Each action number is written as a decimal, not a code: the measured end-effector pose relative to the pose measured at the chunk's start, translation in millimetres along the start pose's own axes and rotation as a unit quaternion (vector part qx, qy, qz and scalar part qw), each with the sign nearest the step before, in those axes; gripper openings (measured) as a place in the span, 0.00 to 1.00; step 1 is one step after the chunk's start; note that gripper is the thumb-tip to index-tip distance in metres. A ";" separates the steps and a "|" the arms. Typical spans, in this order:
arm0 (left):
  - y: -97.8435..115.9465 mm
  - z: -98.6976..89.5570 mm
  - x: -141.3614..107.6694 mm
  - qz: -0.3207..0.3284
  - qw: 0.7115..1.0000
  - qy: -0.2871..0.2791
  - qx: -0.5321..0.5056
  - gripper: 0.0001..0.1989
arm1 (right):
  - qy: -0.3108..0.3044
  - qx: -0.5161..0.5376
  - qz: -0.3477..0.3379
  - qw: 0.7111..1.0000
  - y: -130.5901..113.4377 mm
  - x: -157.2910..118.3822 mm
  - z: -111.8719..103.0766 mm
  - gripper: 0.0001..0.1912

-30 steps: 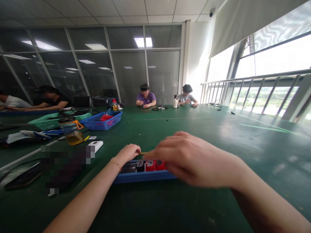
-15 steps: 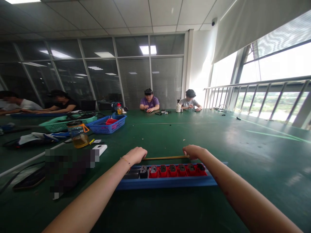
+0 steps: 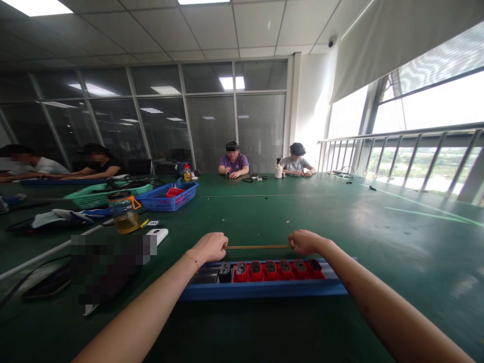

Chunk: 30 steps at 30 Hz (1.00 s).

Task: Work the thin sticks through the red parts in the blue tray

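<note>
A thin yellow-brown strand (image 3: 259, 247) runs straight and level between my hands; it looks doubled, and I cannot tell whether it is a stretched band or slim sticks. My left hand (image 3: 212, 246) is closed around its left end, knuckles up. At the other end, my right hand (image 3: 305, 242) grips it with curled fingers. Just on my side of the strand lies a long blue tray (image 3: 260, 291), its ends partly behind my forearms. Inside stand several red blocks with dark tops (image 3: 270, 272) in a row, with a black block (image 3: 225, 273) at their left.
To the left are a jar of amber liquid (image 3: 126, 219), a blue basket (image 3: 170, 201), a green basket (image 3: 85, 197) and a white device (image 3: 159, 235). A dark phone-like object (image 3: 47, 285) lies nearer. Across the green table (image 3: 359, 227) sit other people, including a person in purple (image 3: 234, 164).
My hands have drawn slightly apart, the right one shifting right, with the strand still between them. The whole view has tipped a little, so the scene sits slightly lower.
</note>
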<state>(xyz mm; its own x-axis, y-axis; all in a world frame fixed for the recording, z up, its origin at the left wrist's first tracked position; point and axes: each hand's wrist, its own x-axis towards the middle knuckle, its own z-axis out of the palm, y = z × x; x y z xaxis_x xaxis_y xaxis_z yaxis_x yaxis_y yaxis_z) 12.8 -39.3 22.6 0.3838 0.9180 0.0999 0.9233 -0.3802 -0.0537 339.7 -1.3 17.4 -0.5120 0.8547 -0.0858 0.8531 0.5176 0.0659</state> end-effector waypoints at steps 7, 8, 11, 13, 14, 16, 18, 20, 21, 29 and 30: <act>9.1 -17.0 -25.3 0.013 0.992 0.118 -0.043 0.12 | 0.136 0.035 -0.020 0.990 -0.6 -41.7 -19.6 0.09; 11.4 -18.5 -30.5 0.013 0.989 0.140 -0.053 0.13 | 0.162 0.052 -0.025 0.985 -2.2 -50.4 -21.8 0.10; 18.4 -19.8 -47.3 0.013 0.983 0.163 -0.085 0.14 | 0.189 0.098 -0.033 0.976 -8.1 -76.1 -23.9 0.13; 22.2 -18.1 -57.5 0.023 0.983 0.153 -0.101 0.14 | 0.178 0.108 -0.038 0.977 -12.6 -90.3 -20.4 0.15; 23.7 -16.6 -61.9 0.027 0.983 0.146 -0.104 0.14 | 0.169 0.099 -0.035 0.980 -14.8 -95.9 -17.2 0.17; 26.5 -13.6 -69.2 0.034 0.986 0.134 -0.097 0.14 | 0.154 0.060 -0.016 0.986 -18.9 -103.6 -8.6 0.18; 29.0 -11.7 -74.7 0.039 0.987 0.126 -0.091 0.14 | 0.154 0.020 0.008 0.988 -22.2 -107.6 0.8 0.20; 31.4 -12.1 -79.1 0.043 0.985 0.126 -0.110 0.14 | 0.166 -0.001 0.016 0.986 -24.2 -109.4 8.4 0.21; 32.4 -13.1 -80.9 0.044 0.983 0.125 -0.129 0.14 | 0.172 -0.005 0.013 0.985 -24.7 -110.0 11.1 0.22; 35.4 -19.2 -86.9 0.044 0.969 0.103 -0.219 0.15 | 0.170 0.002 -0.015 0.985 -18.8 -112.8 18.0 0.26; 35.8 -18.8 -87.1 0.044 0.969 0.101 -0.222 0.15 | 0.166 0.003 -0.015 0.986 -17.8 -113.3 19.4 0.26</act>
<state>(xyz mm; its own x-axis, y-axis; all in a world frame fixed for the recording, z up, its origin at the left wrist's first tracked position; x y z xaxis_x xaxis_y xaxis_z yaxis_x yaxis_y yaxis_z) 12.6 -135.0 30.7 0.4138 0.8561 0.3096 0.7835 -0.5081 0.3578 384.5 -108.0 6.6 -0.5402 0.8056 0.2432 0.8375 0.5429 0.0617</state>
